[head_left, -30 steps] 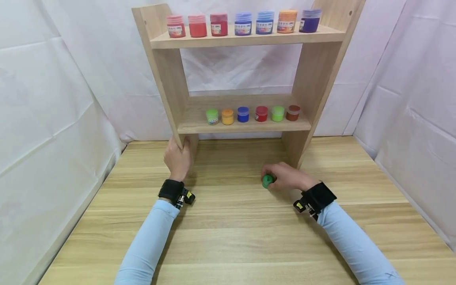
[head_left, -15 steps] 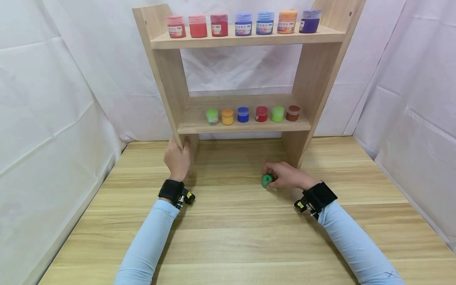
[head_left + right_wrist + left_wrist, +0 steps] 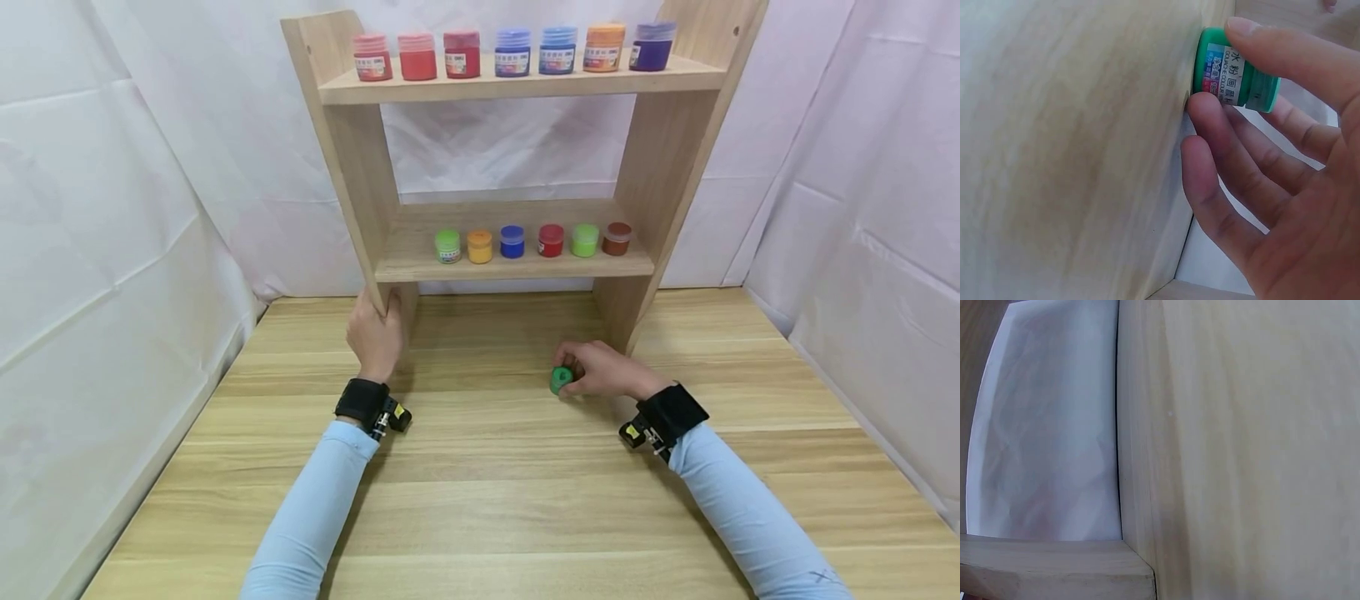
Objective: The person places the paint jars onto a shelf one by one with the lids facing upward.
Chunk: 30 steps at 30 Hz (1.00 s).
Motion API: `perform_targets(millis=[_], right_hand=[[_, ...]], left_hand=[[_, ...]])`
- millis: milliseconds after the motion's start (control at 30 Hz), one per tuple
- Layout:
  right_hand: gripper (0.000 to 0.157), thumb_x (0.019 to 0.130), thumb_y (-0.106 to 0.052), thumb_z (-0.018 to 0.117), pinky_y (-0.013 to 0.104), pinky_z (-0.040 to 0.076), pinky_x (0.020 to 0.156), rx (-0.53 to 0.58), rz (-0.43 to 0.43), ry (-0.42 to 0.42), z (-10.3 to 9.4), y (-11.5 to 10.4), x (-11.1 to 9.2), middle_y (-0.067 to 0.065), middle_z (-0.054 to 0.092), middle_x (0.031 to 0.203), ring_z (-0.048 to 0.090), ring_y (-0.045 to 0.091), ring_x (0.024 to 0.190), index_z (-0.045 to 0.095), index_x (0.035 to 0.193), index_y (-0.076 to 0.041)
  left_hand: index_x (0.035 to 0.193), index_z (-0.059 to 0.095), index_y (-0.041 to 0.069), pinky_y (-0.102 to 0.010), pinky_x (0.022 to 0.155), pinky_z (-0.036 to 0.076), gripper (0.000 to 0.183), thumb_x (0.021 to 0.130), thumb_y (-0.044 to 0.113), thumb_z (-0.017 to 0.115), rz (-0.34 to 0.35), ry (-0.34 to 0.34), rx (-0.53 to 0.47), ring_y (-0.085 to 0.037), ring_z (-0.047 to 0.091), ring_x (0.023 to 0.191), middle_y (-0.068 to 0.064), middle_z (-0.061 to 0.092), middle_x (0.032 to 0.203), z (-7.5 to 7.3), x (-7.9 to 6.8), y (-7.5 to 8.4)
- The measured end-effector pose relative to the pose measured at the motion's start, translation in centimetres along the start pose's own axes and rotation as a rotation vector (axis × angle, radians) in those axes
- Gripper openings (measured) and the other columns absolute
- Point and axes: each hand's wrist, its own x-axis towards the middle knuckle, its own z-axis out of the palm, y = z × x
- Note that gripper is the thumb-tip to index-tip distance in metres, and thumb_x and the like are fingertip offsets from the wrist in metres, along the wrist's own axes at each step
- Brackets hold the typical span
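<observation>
A small green gouache paint jar [image 3: 559,382] stands on the table before the shelf's lower right side. My right hand [image 3: 600,371] pinches it; in the right wrist view the thumb lies along one side of the labelled jar [image 3: 1222,72], with fingers on the other. At the lower left, my left hand [image 3: 375,337] grips the side panel of the wooden shelf [image 3: 337,158]; some fingers are hidden by the panel. In the left wrist view only a pale wooden surface [image 3: 1260,450], a wooden piece and white cloth show, not the hand.
Several red, blue, orange and purple jars [image 3: 512,55] line the top shelf board. Along the lower board runs a row of smaller green, orange, blue, red and brown jars [image 3: 512,242]. White cloth [image 3: 112,208] hangs around the wooden table [image 3: 480,500].
The green paint jar has shifted very slightly left, and more of its top shows past my right fingers. My left hand keeps its place on the shelf.
</observation>
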Motion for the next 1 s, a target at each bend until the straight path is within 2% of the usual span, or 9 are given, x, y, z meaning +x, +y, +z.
perform_targets(millis=[333, 533, 767, 900, 1000], right_hand=[[0.034, 0.078, -0.021, 0.077, 0.028, 0.048, 0.064, -0.015, -0.034, 0.012, 0.0, -0.2, 0.0, -0.004, 0.062, 0.085, 0.056, 0.010, 0.073, 0.057, 0.104, -0.012], [0.032, 0.078, -0.021, 0.077, 0.026, 0.049, 0.063, -0.009, -0.065, 0.060, -0.1, -0.7, 0.1, -0.007, 0.062, 0.084, 0.058, 0.008, 0.072, 0.058, 0.103, -0.014], [0.030, 0.079, -0.024, 0.074, 0.023, 0.049, 0.060, -0.031, -0.125, 0.125, -0.8, -2.9, 0.8, -0.008, 0.062, 0.083, 0.059, 0.008, 0.069, 0.060, 0.104, -0.014], [0.030, 0.081, -0.028, 0.073, 0.023, 0.049, 0.060, -0.036, -0.165, 0.153, -1.3, -4.5, 1.5, -0.009, 0.062, 0.083, 0.059, 0.007, 0.069, 0.060, 0.105, -0.015], [0.030, 0.081, -0.029, 0.072, 0.022, 0.049, 0.060, -0.031, -0.209, 0.181, -1.8, -6.1, 2.2, -0.010, 0.061, 0.082, 0.058, 0.006, 0.068, 0.060, 0.105, -0.016]], left_hand=[[0.101, 0.064, 0.007, -0.040, 0.048, 0.035, 0.028, 0.093, 0.032, 0.057, 0.013, 0.012, -0.009, -0.022, 0.051, 0.060, -0.006, 0.056, 0.076, 0.2, -0.1, -0.2], [0.098, 0.064, 0.007, -0.040, 0.048, 0.035, 0.028, 0.093, 0.034, 0.056, 0.012, 0.009, -0.005, -0.022, 0.050, 0.060, -0.005, 0.055, 0.075, 0.3, 0.0, -0.2], [0.092, 0.062, 0.007, -0.042, 0.049, 0.037, 0.030, 0.092, 0.036, 0.057, -0.013, 0.021, 0.006, -0.023, 0.051, 0.061, -0.005, 0.056, 0.075, 0.1, 0.0, -0.3], [0.081, 0.056, 0.009, -0.040, 0.048, 0.033, 0.027, 0.092, 0.033, 0.057, -0.006, 0.033, -0.008, -0.022, 0.045, 0.056, -0.003, 0.048, 0.068, 0.2, 0.1, -0.4], [0.078, 0.054, 0.010, -0.038, 0.046, 0.030, 0.027, 0.093, 0.032, 0.056, 0.009, 0.038, -0.009, -0.020, 0.041, 0.053, -0.001, 0.044, 0.066, 0.4, 0.0, -0.4]])
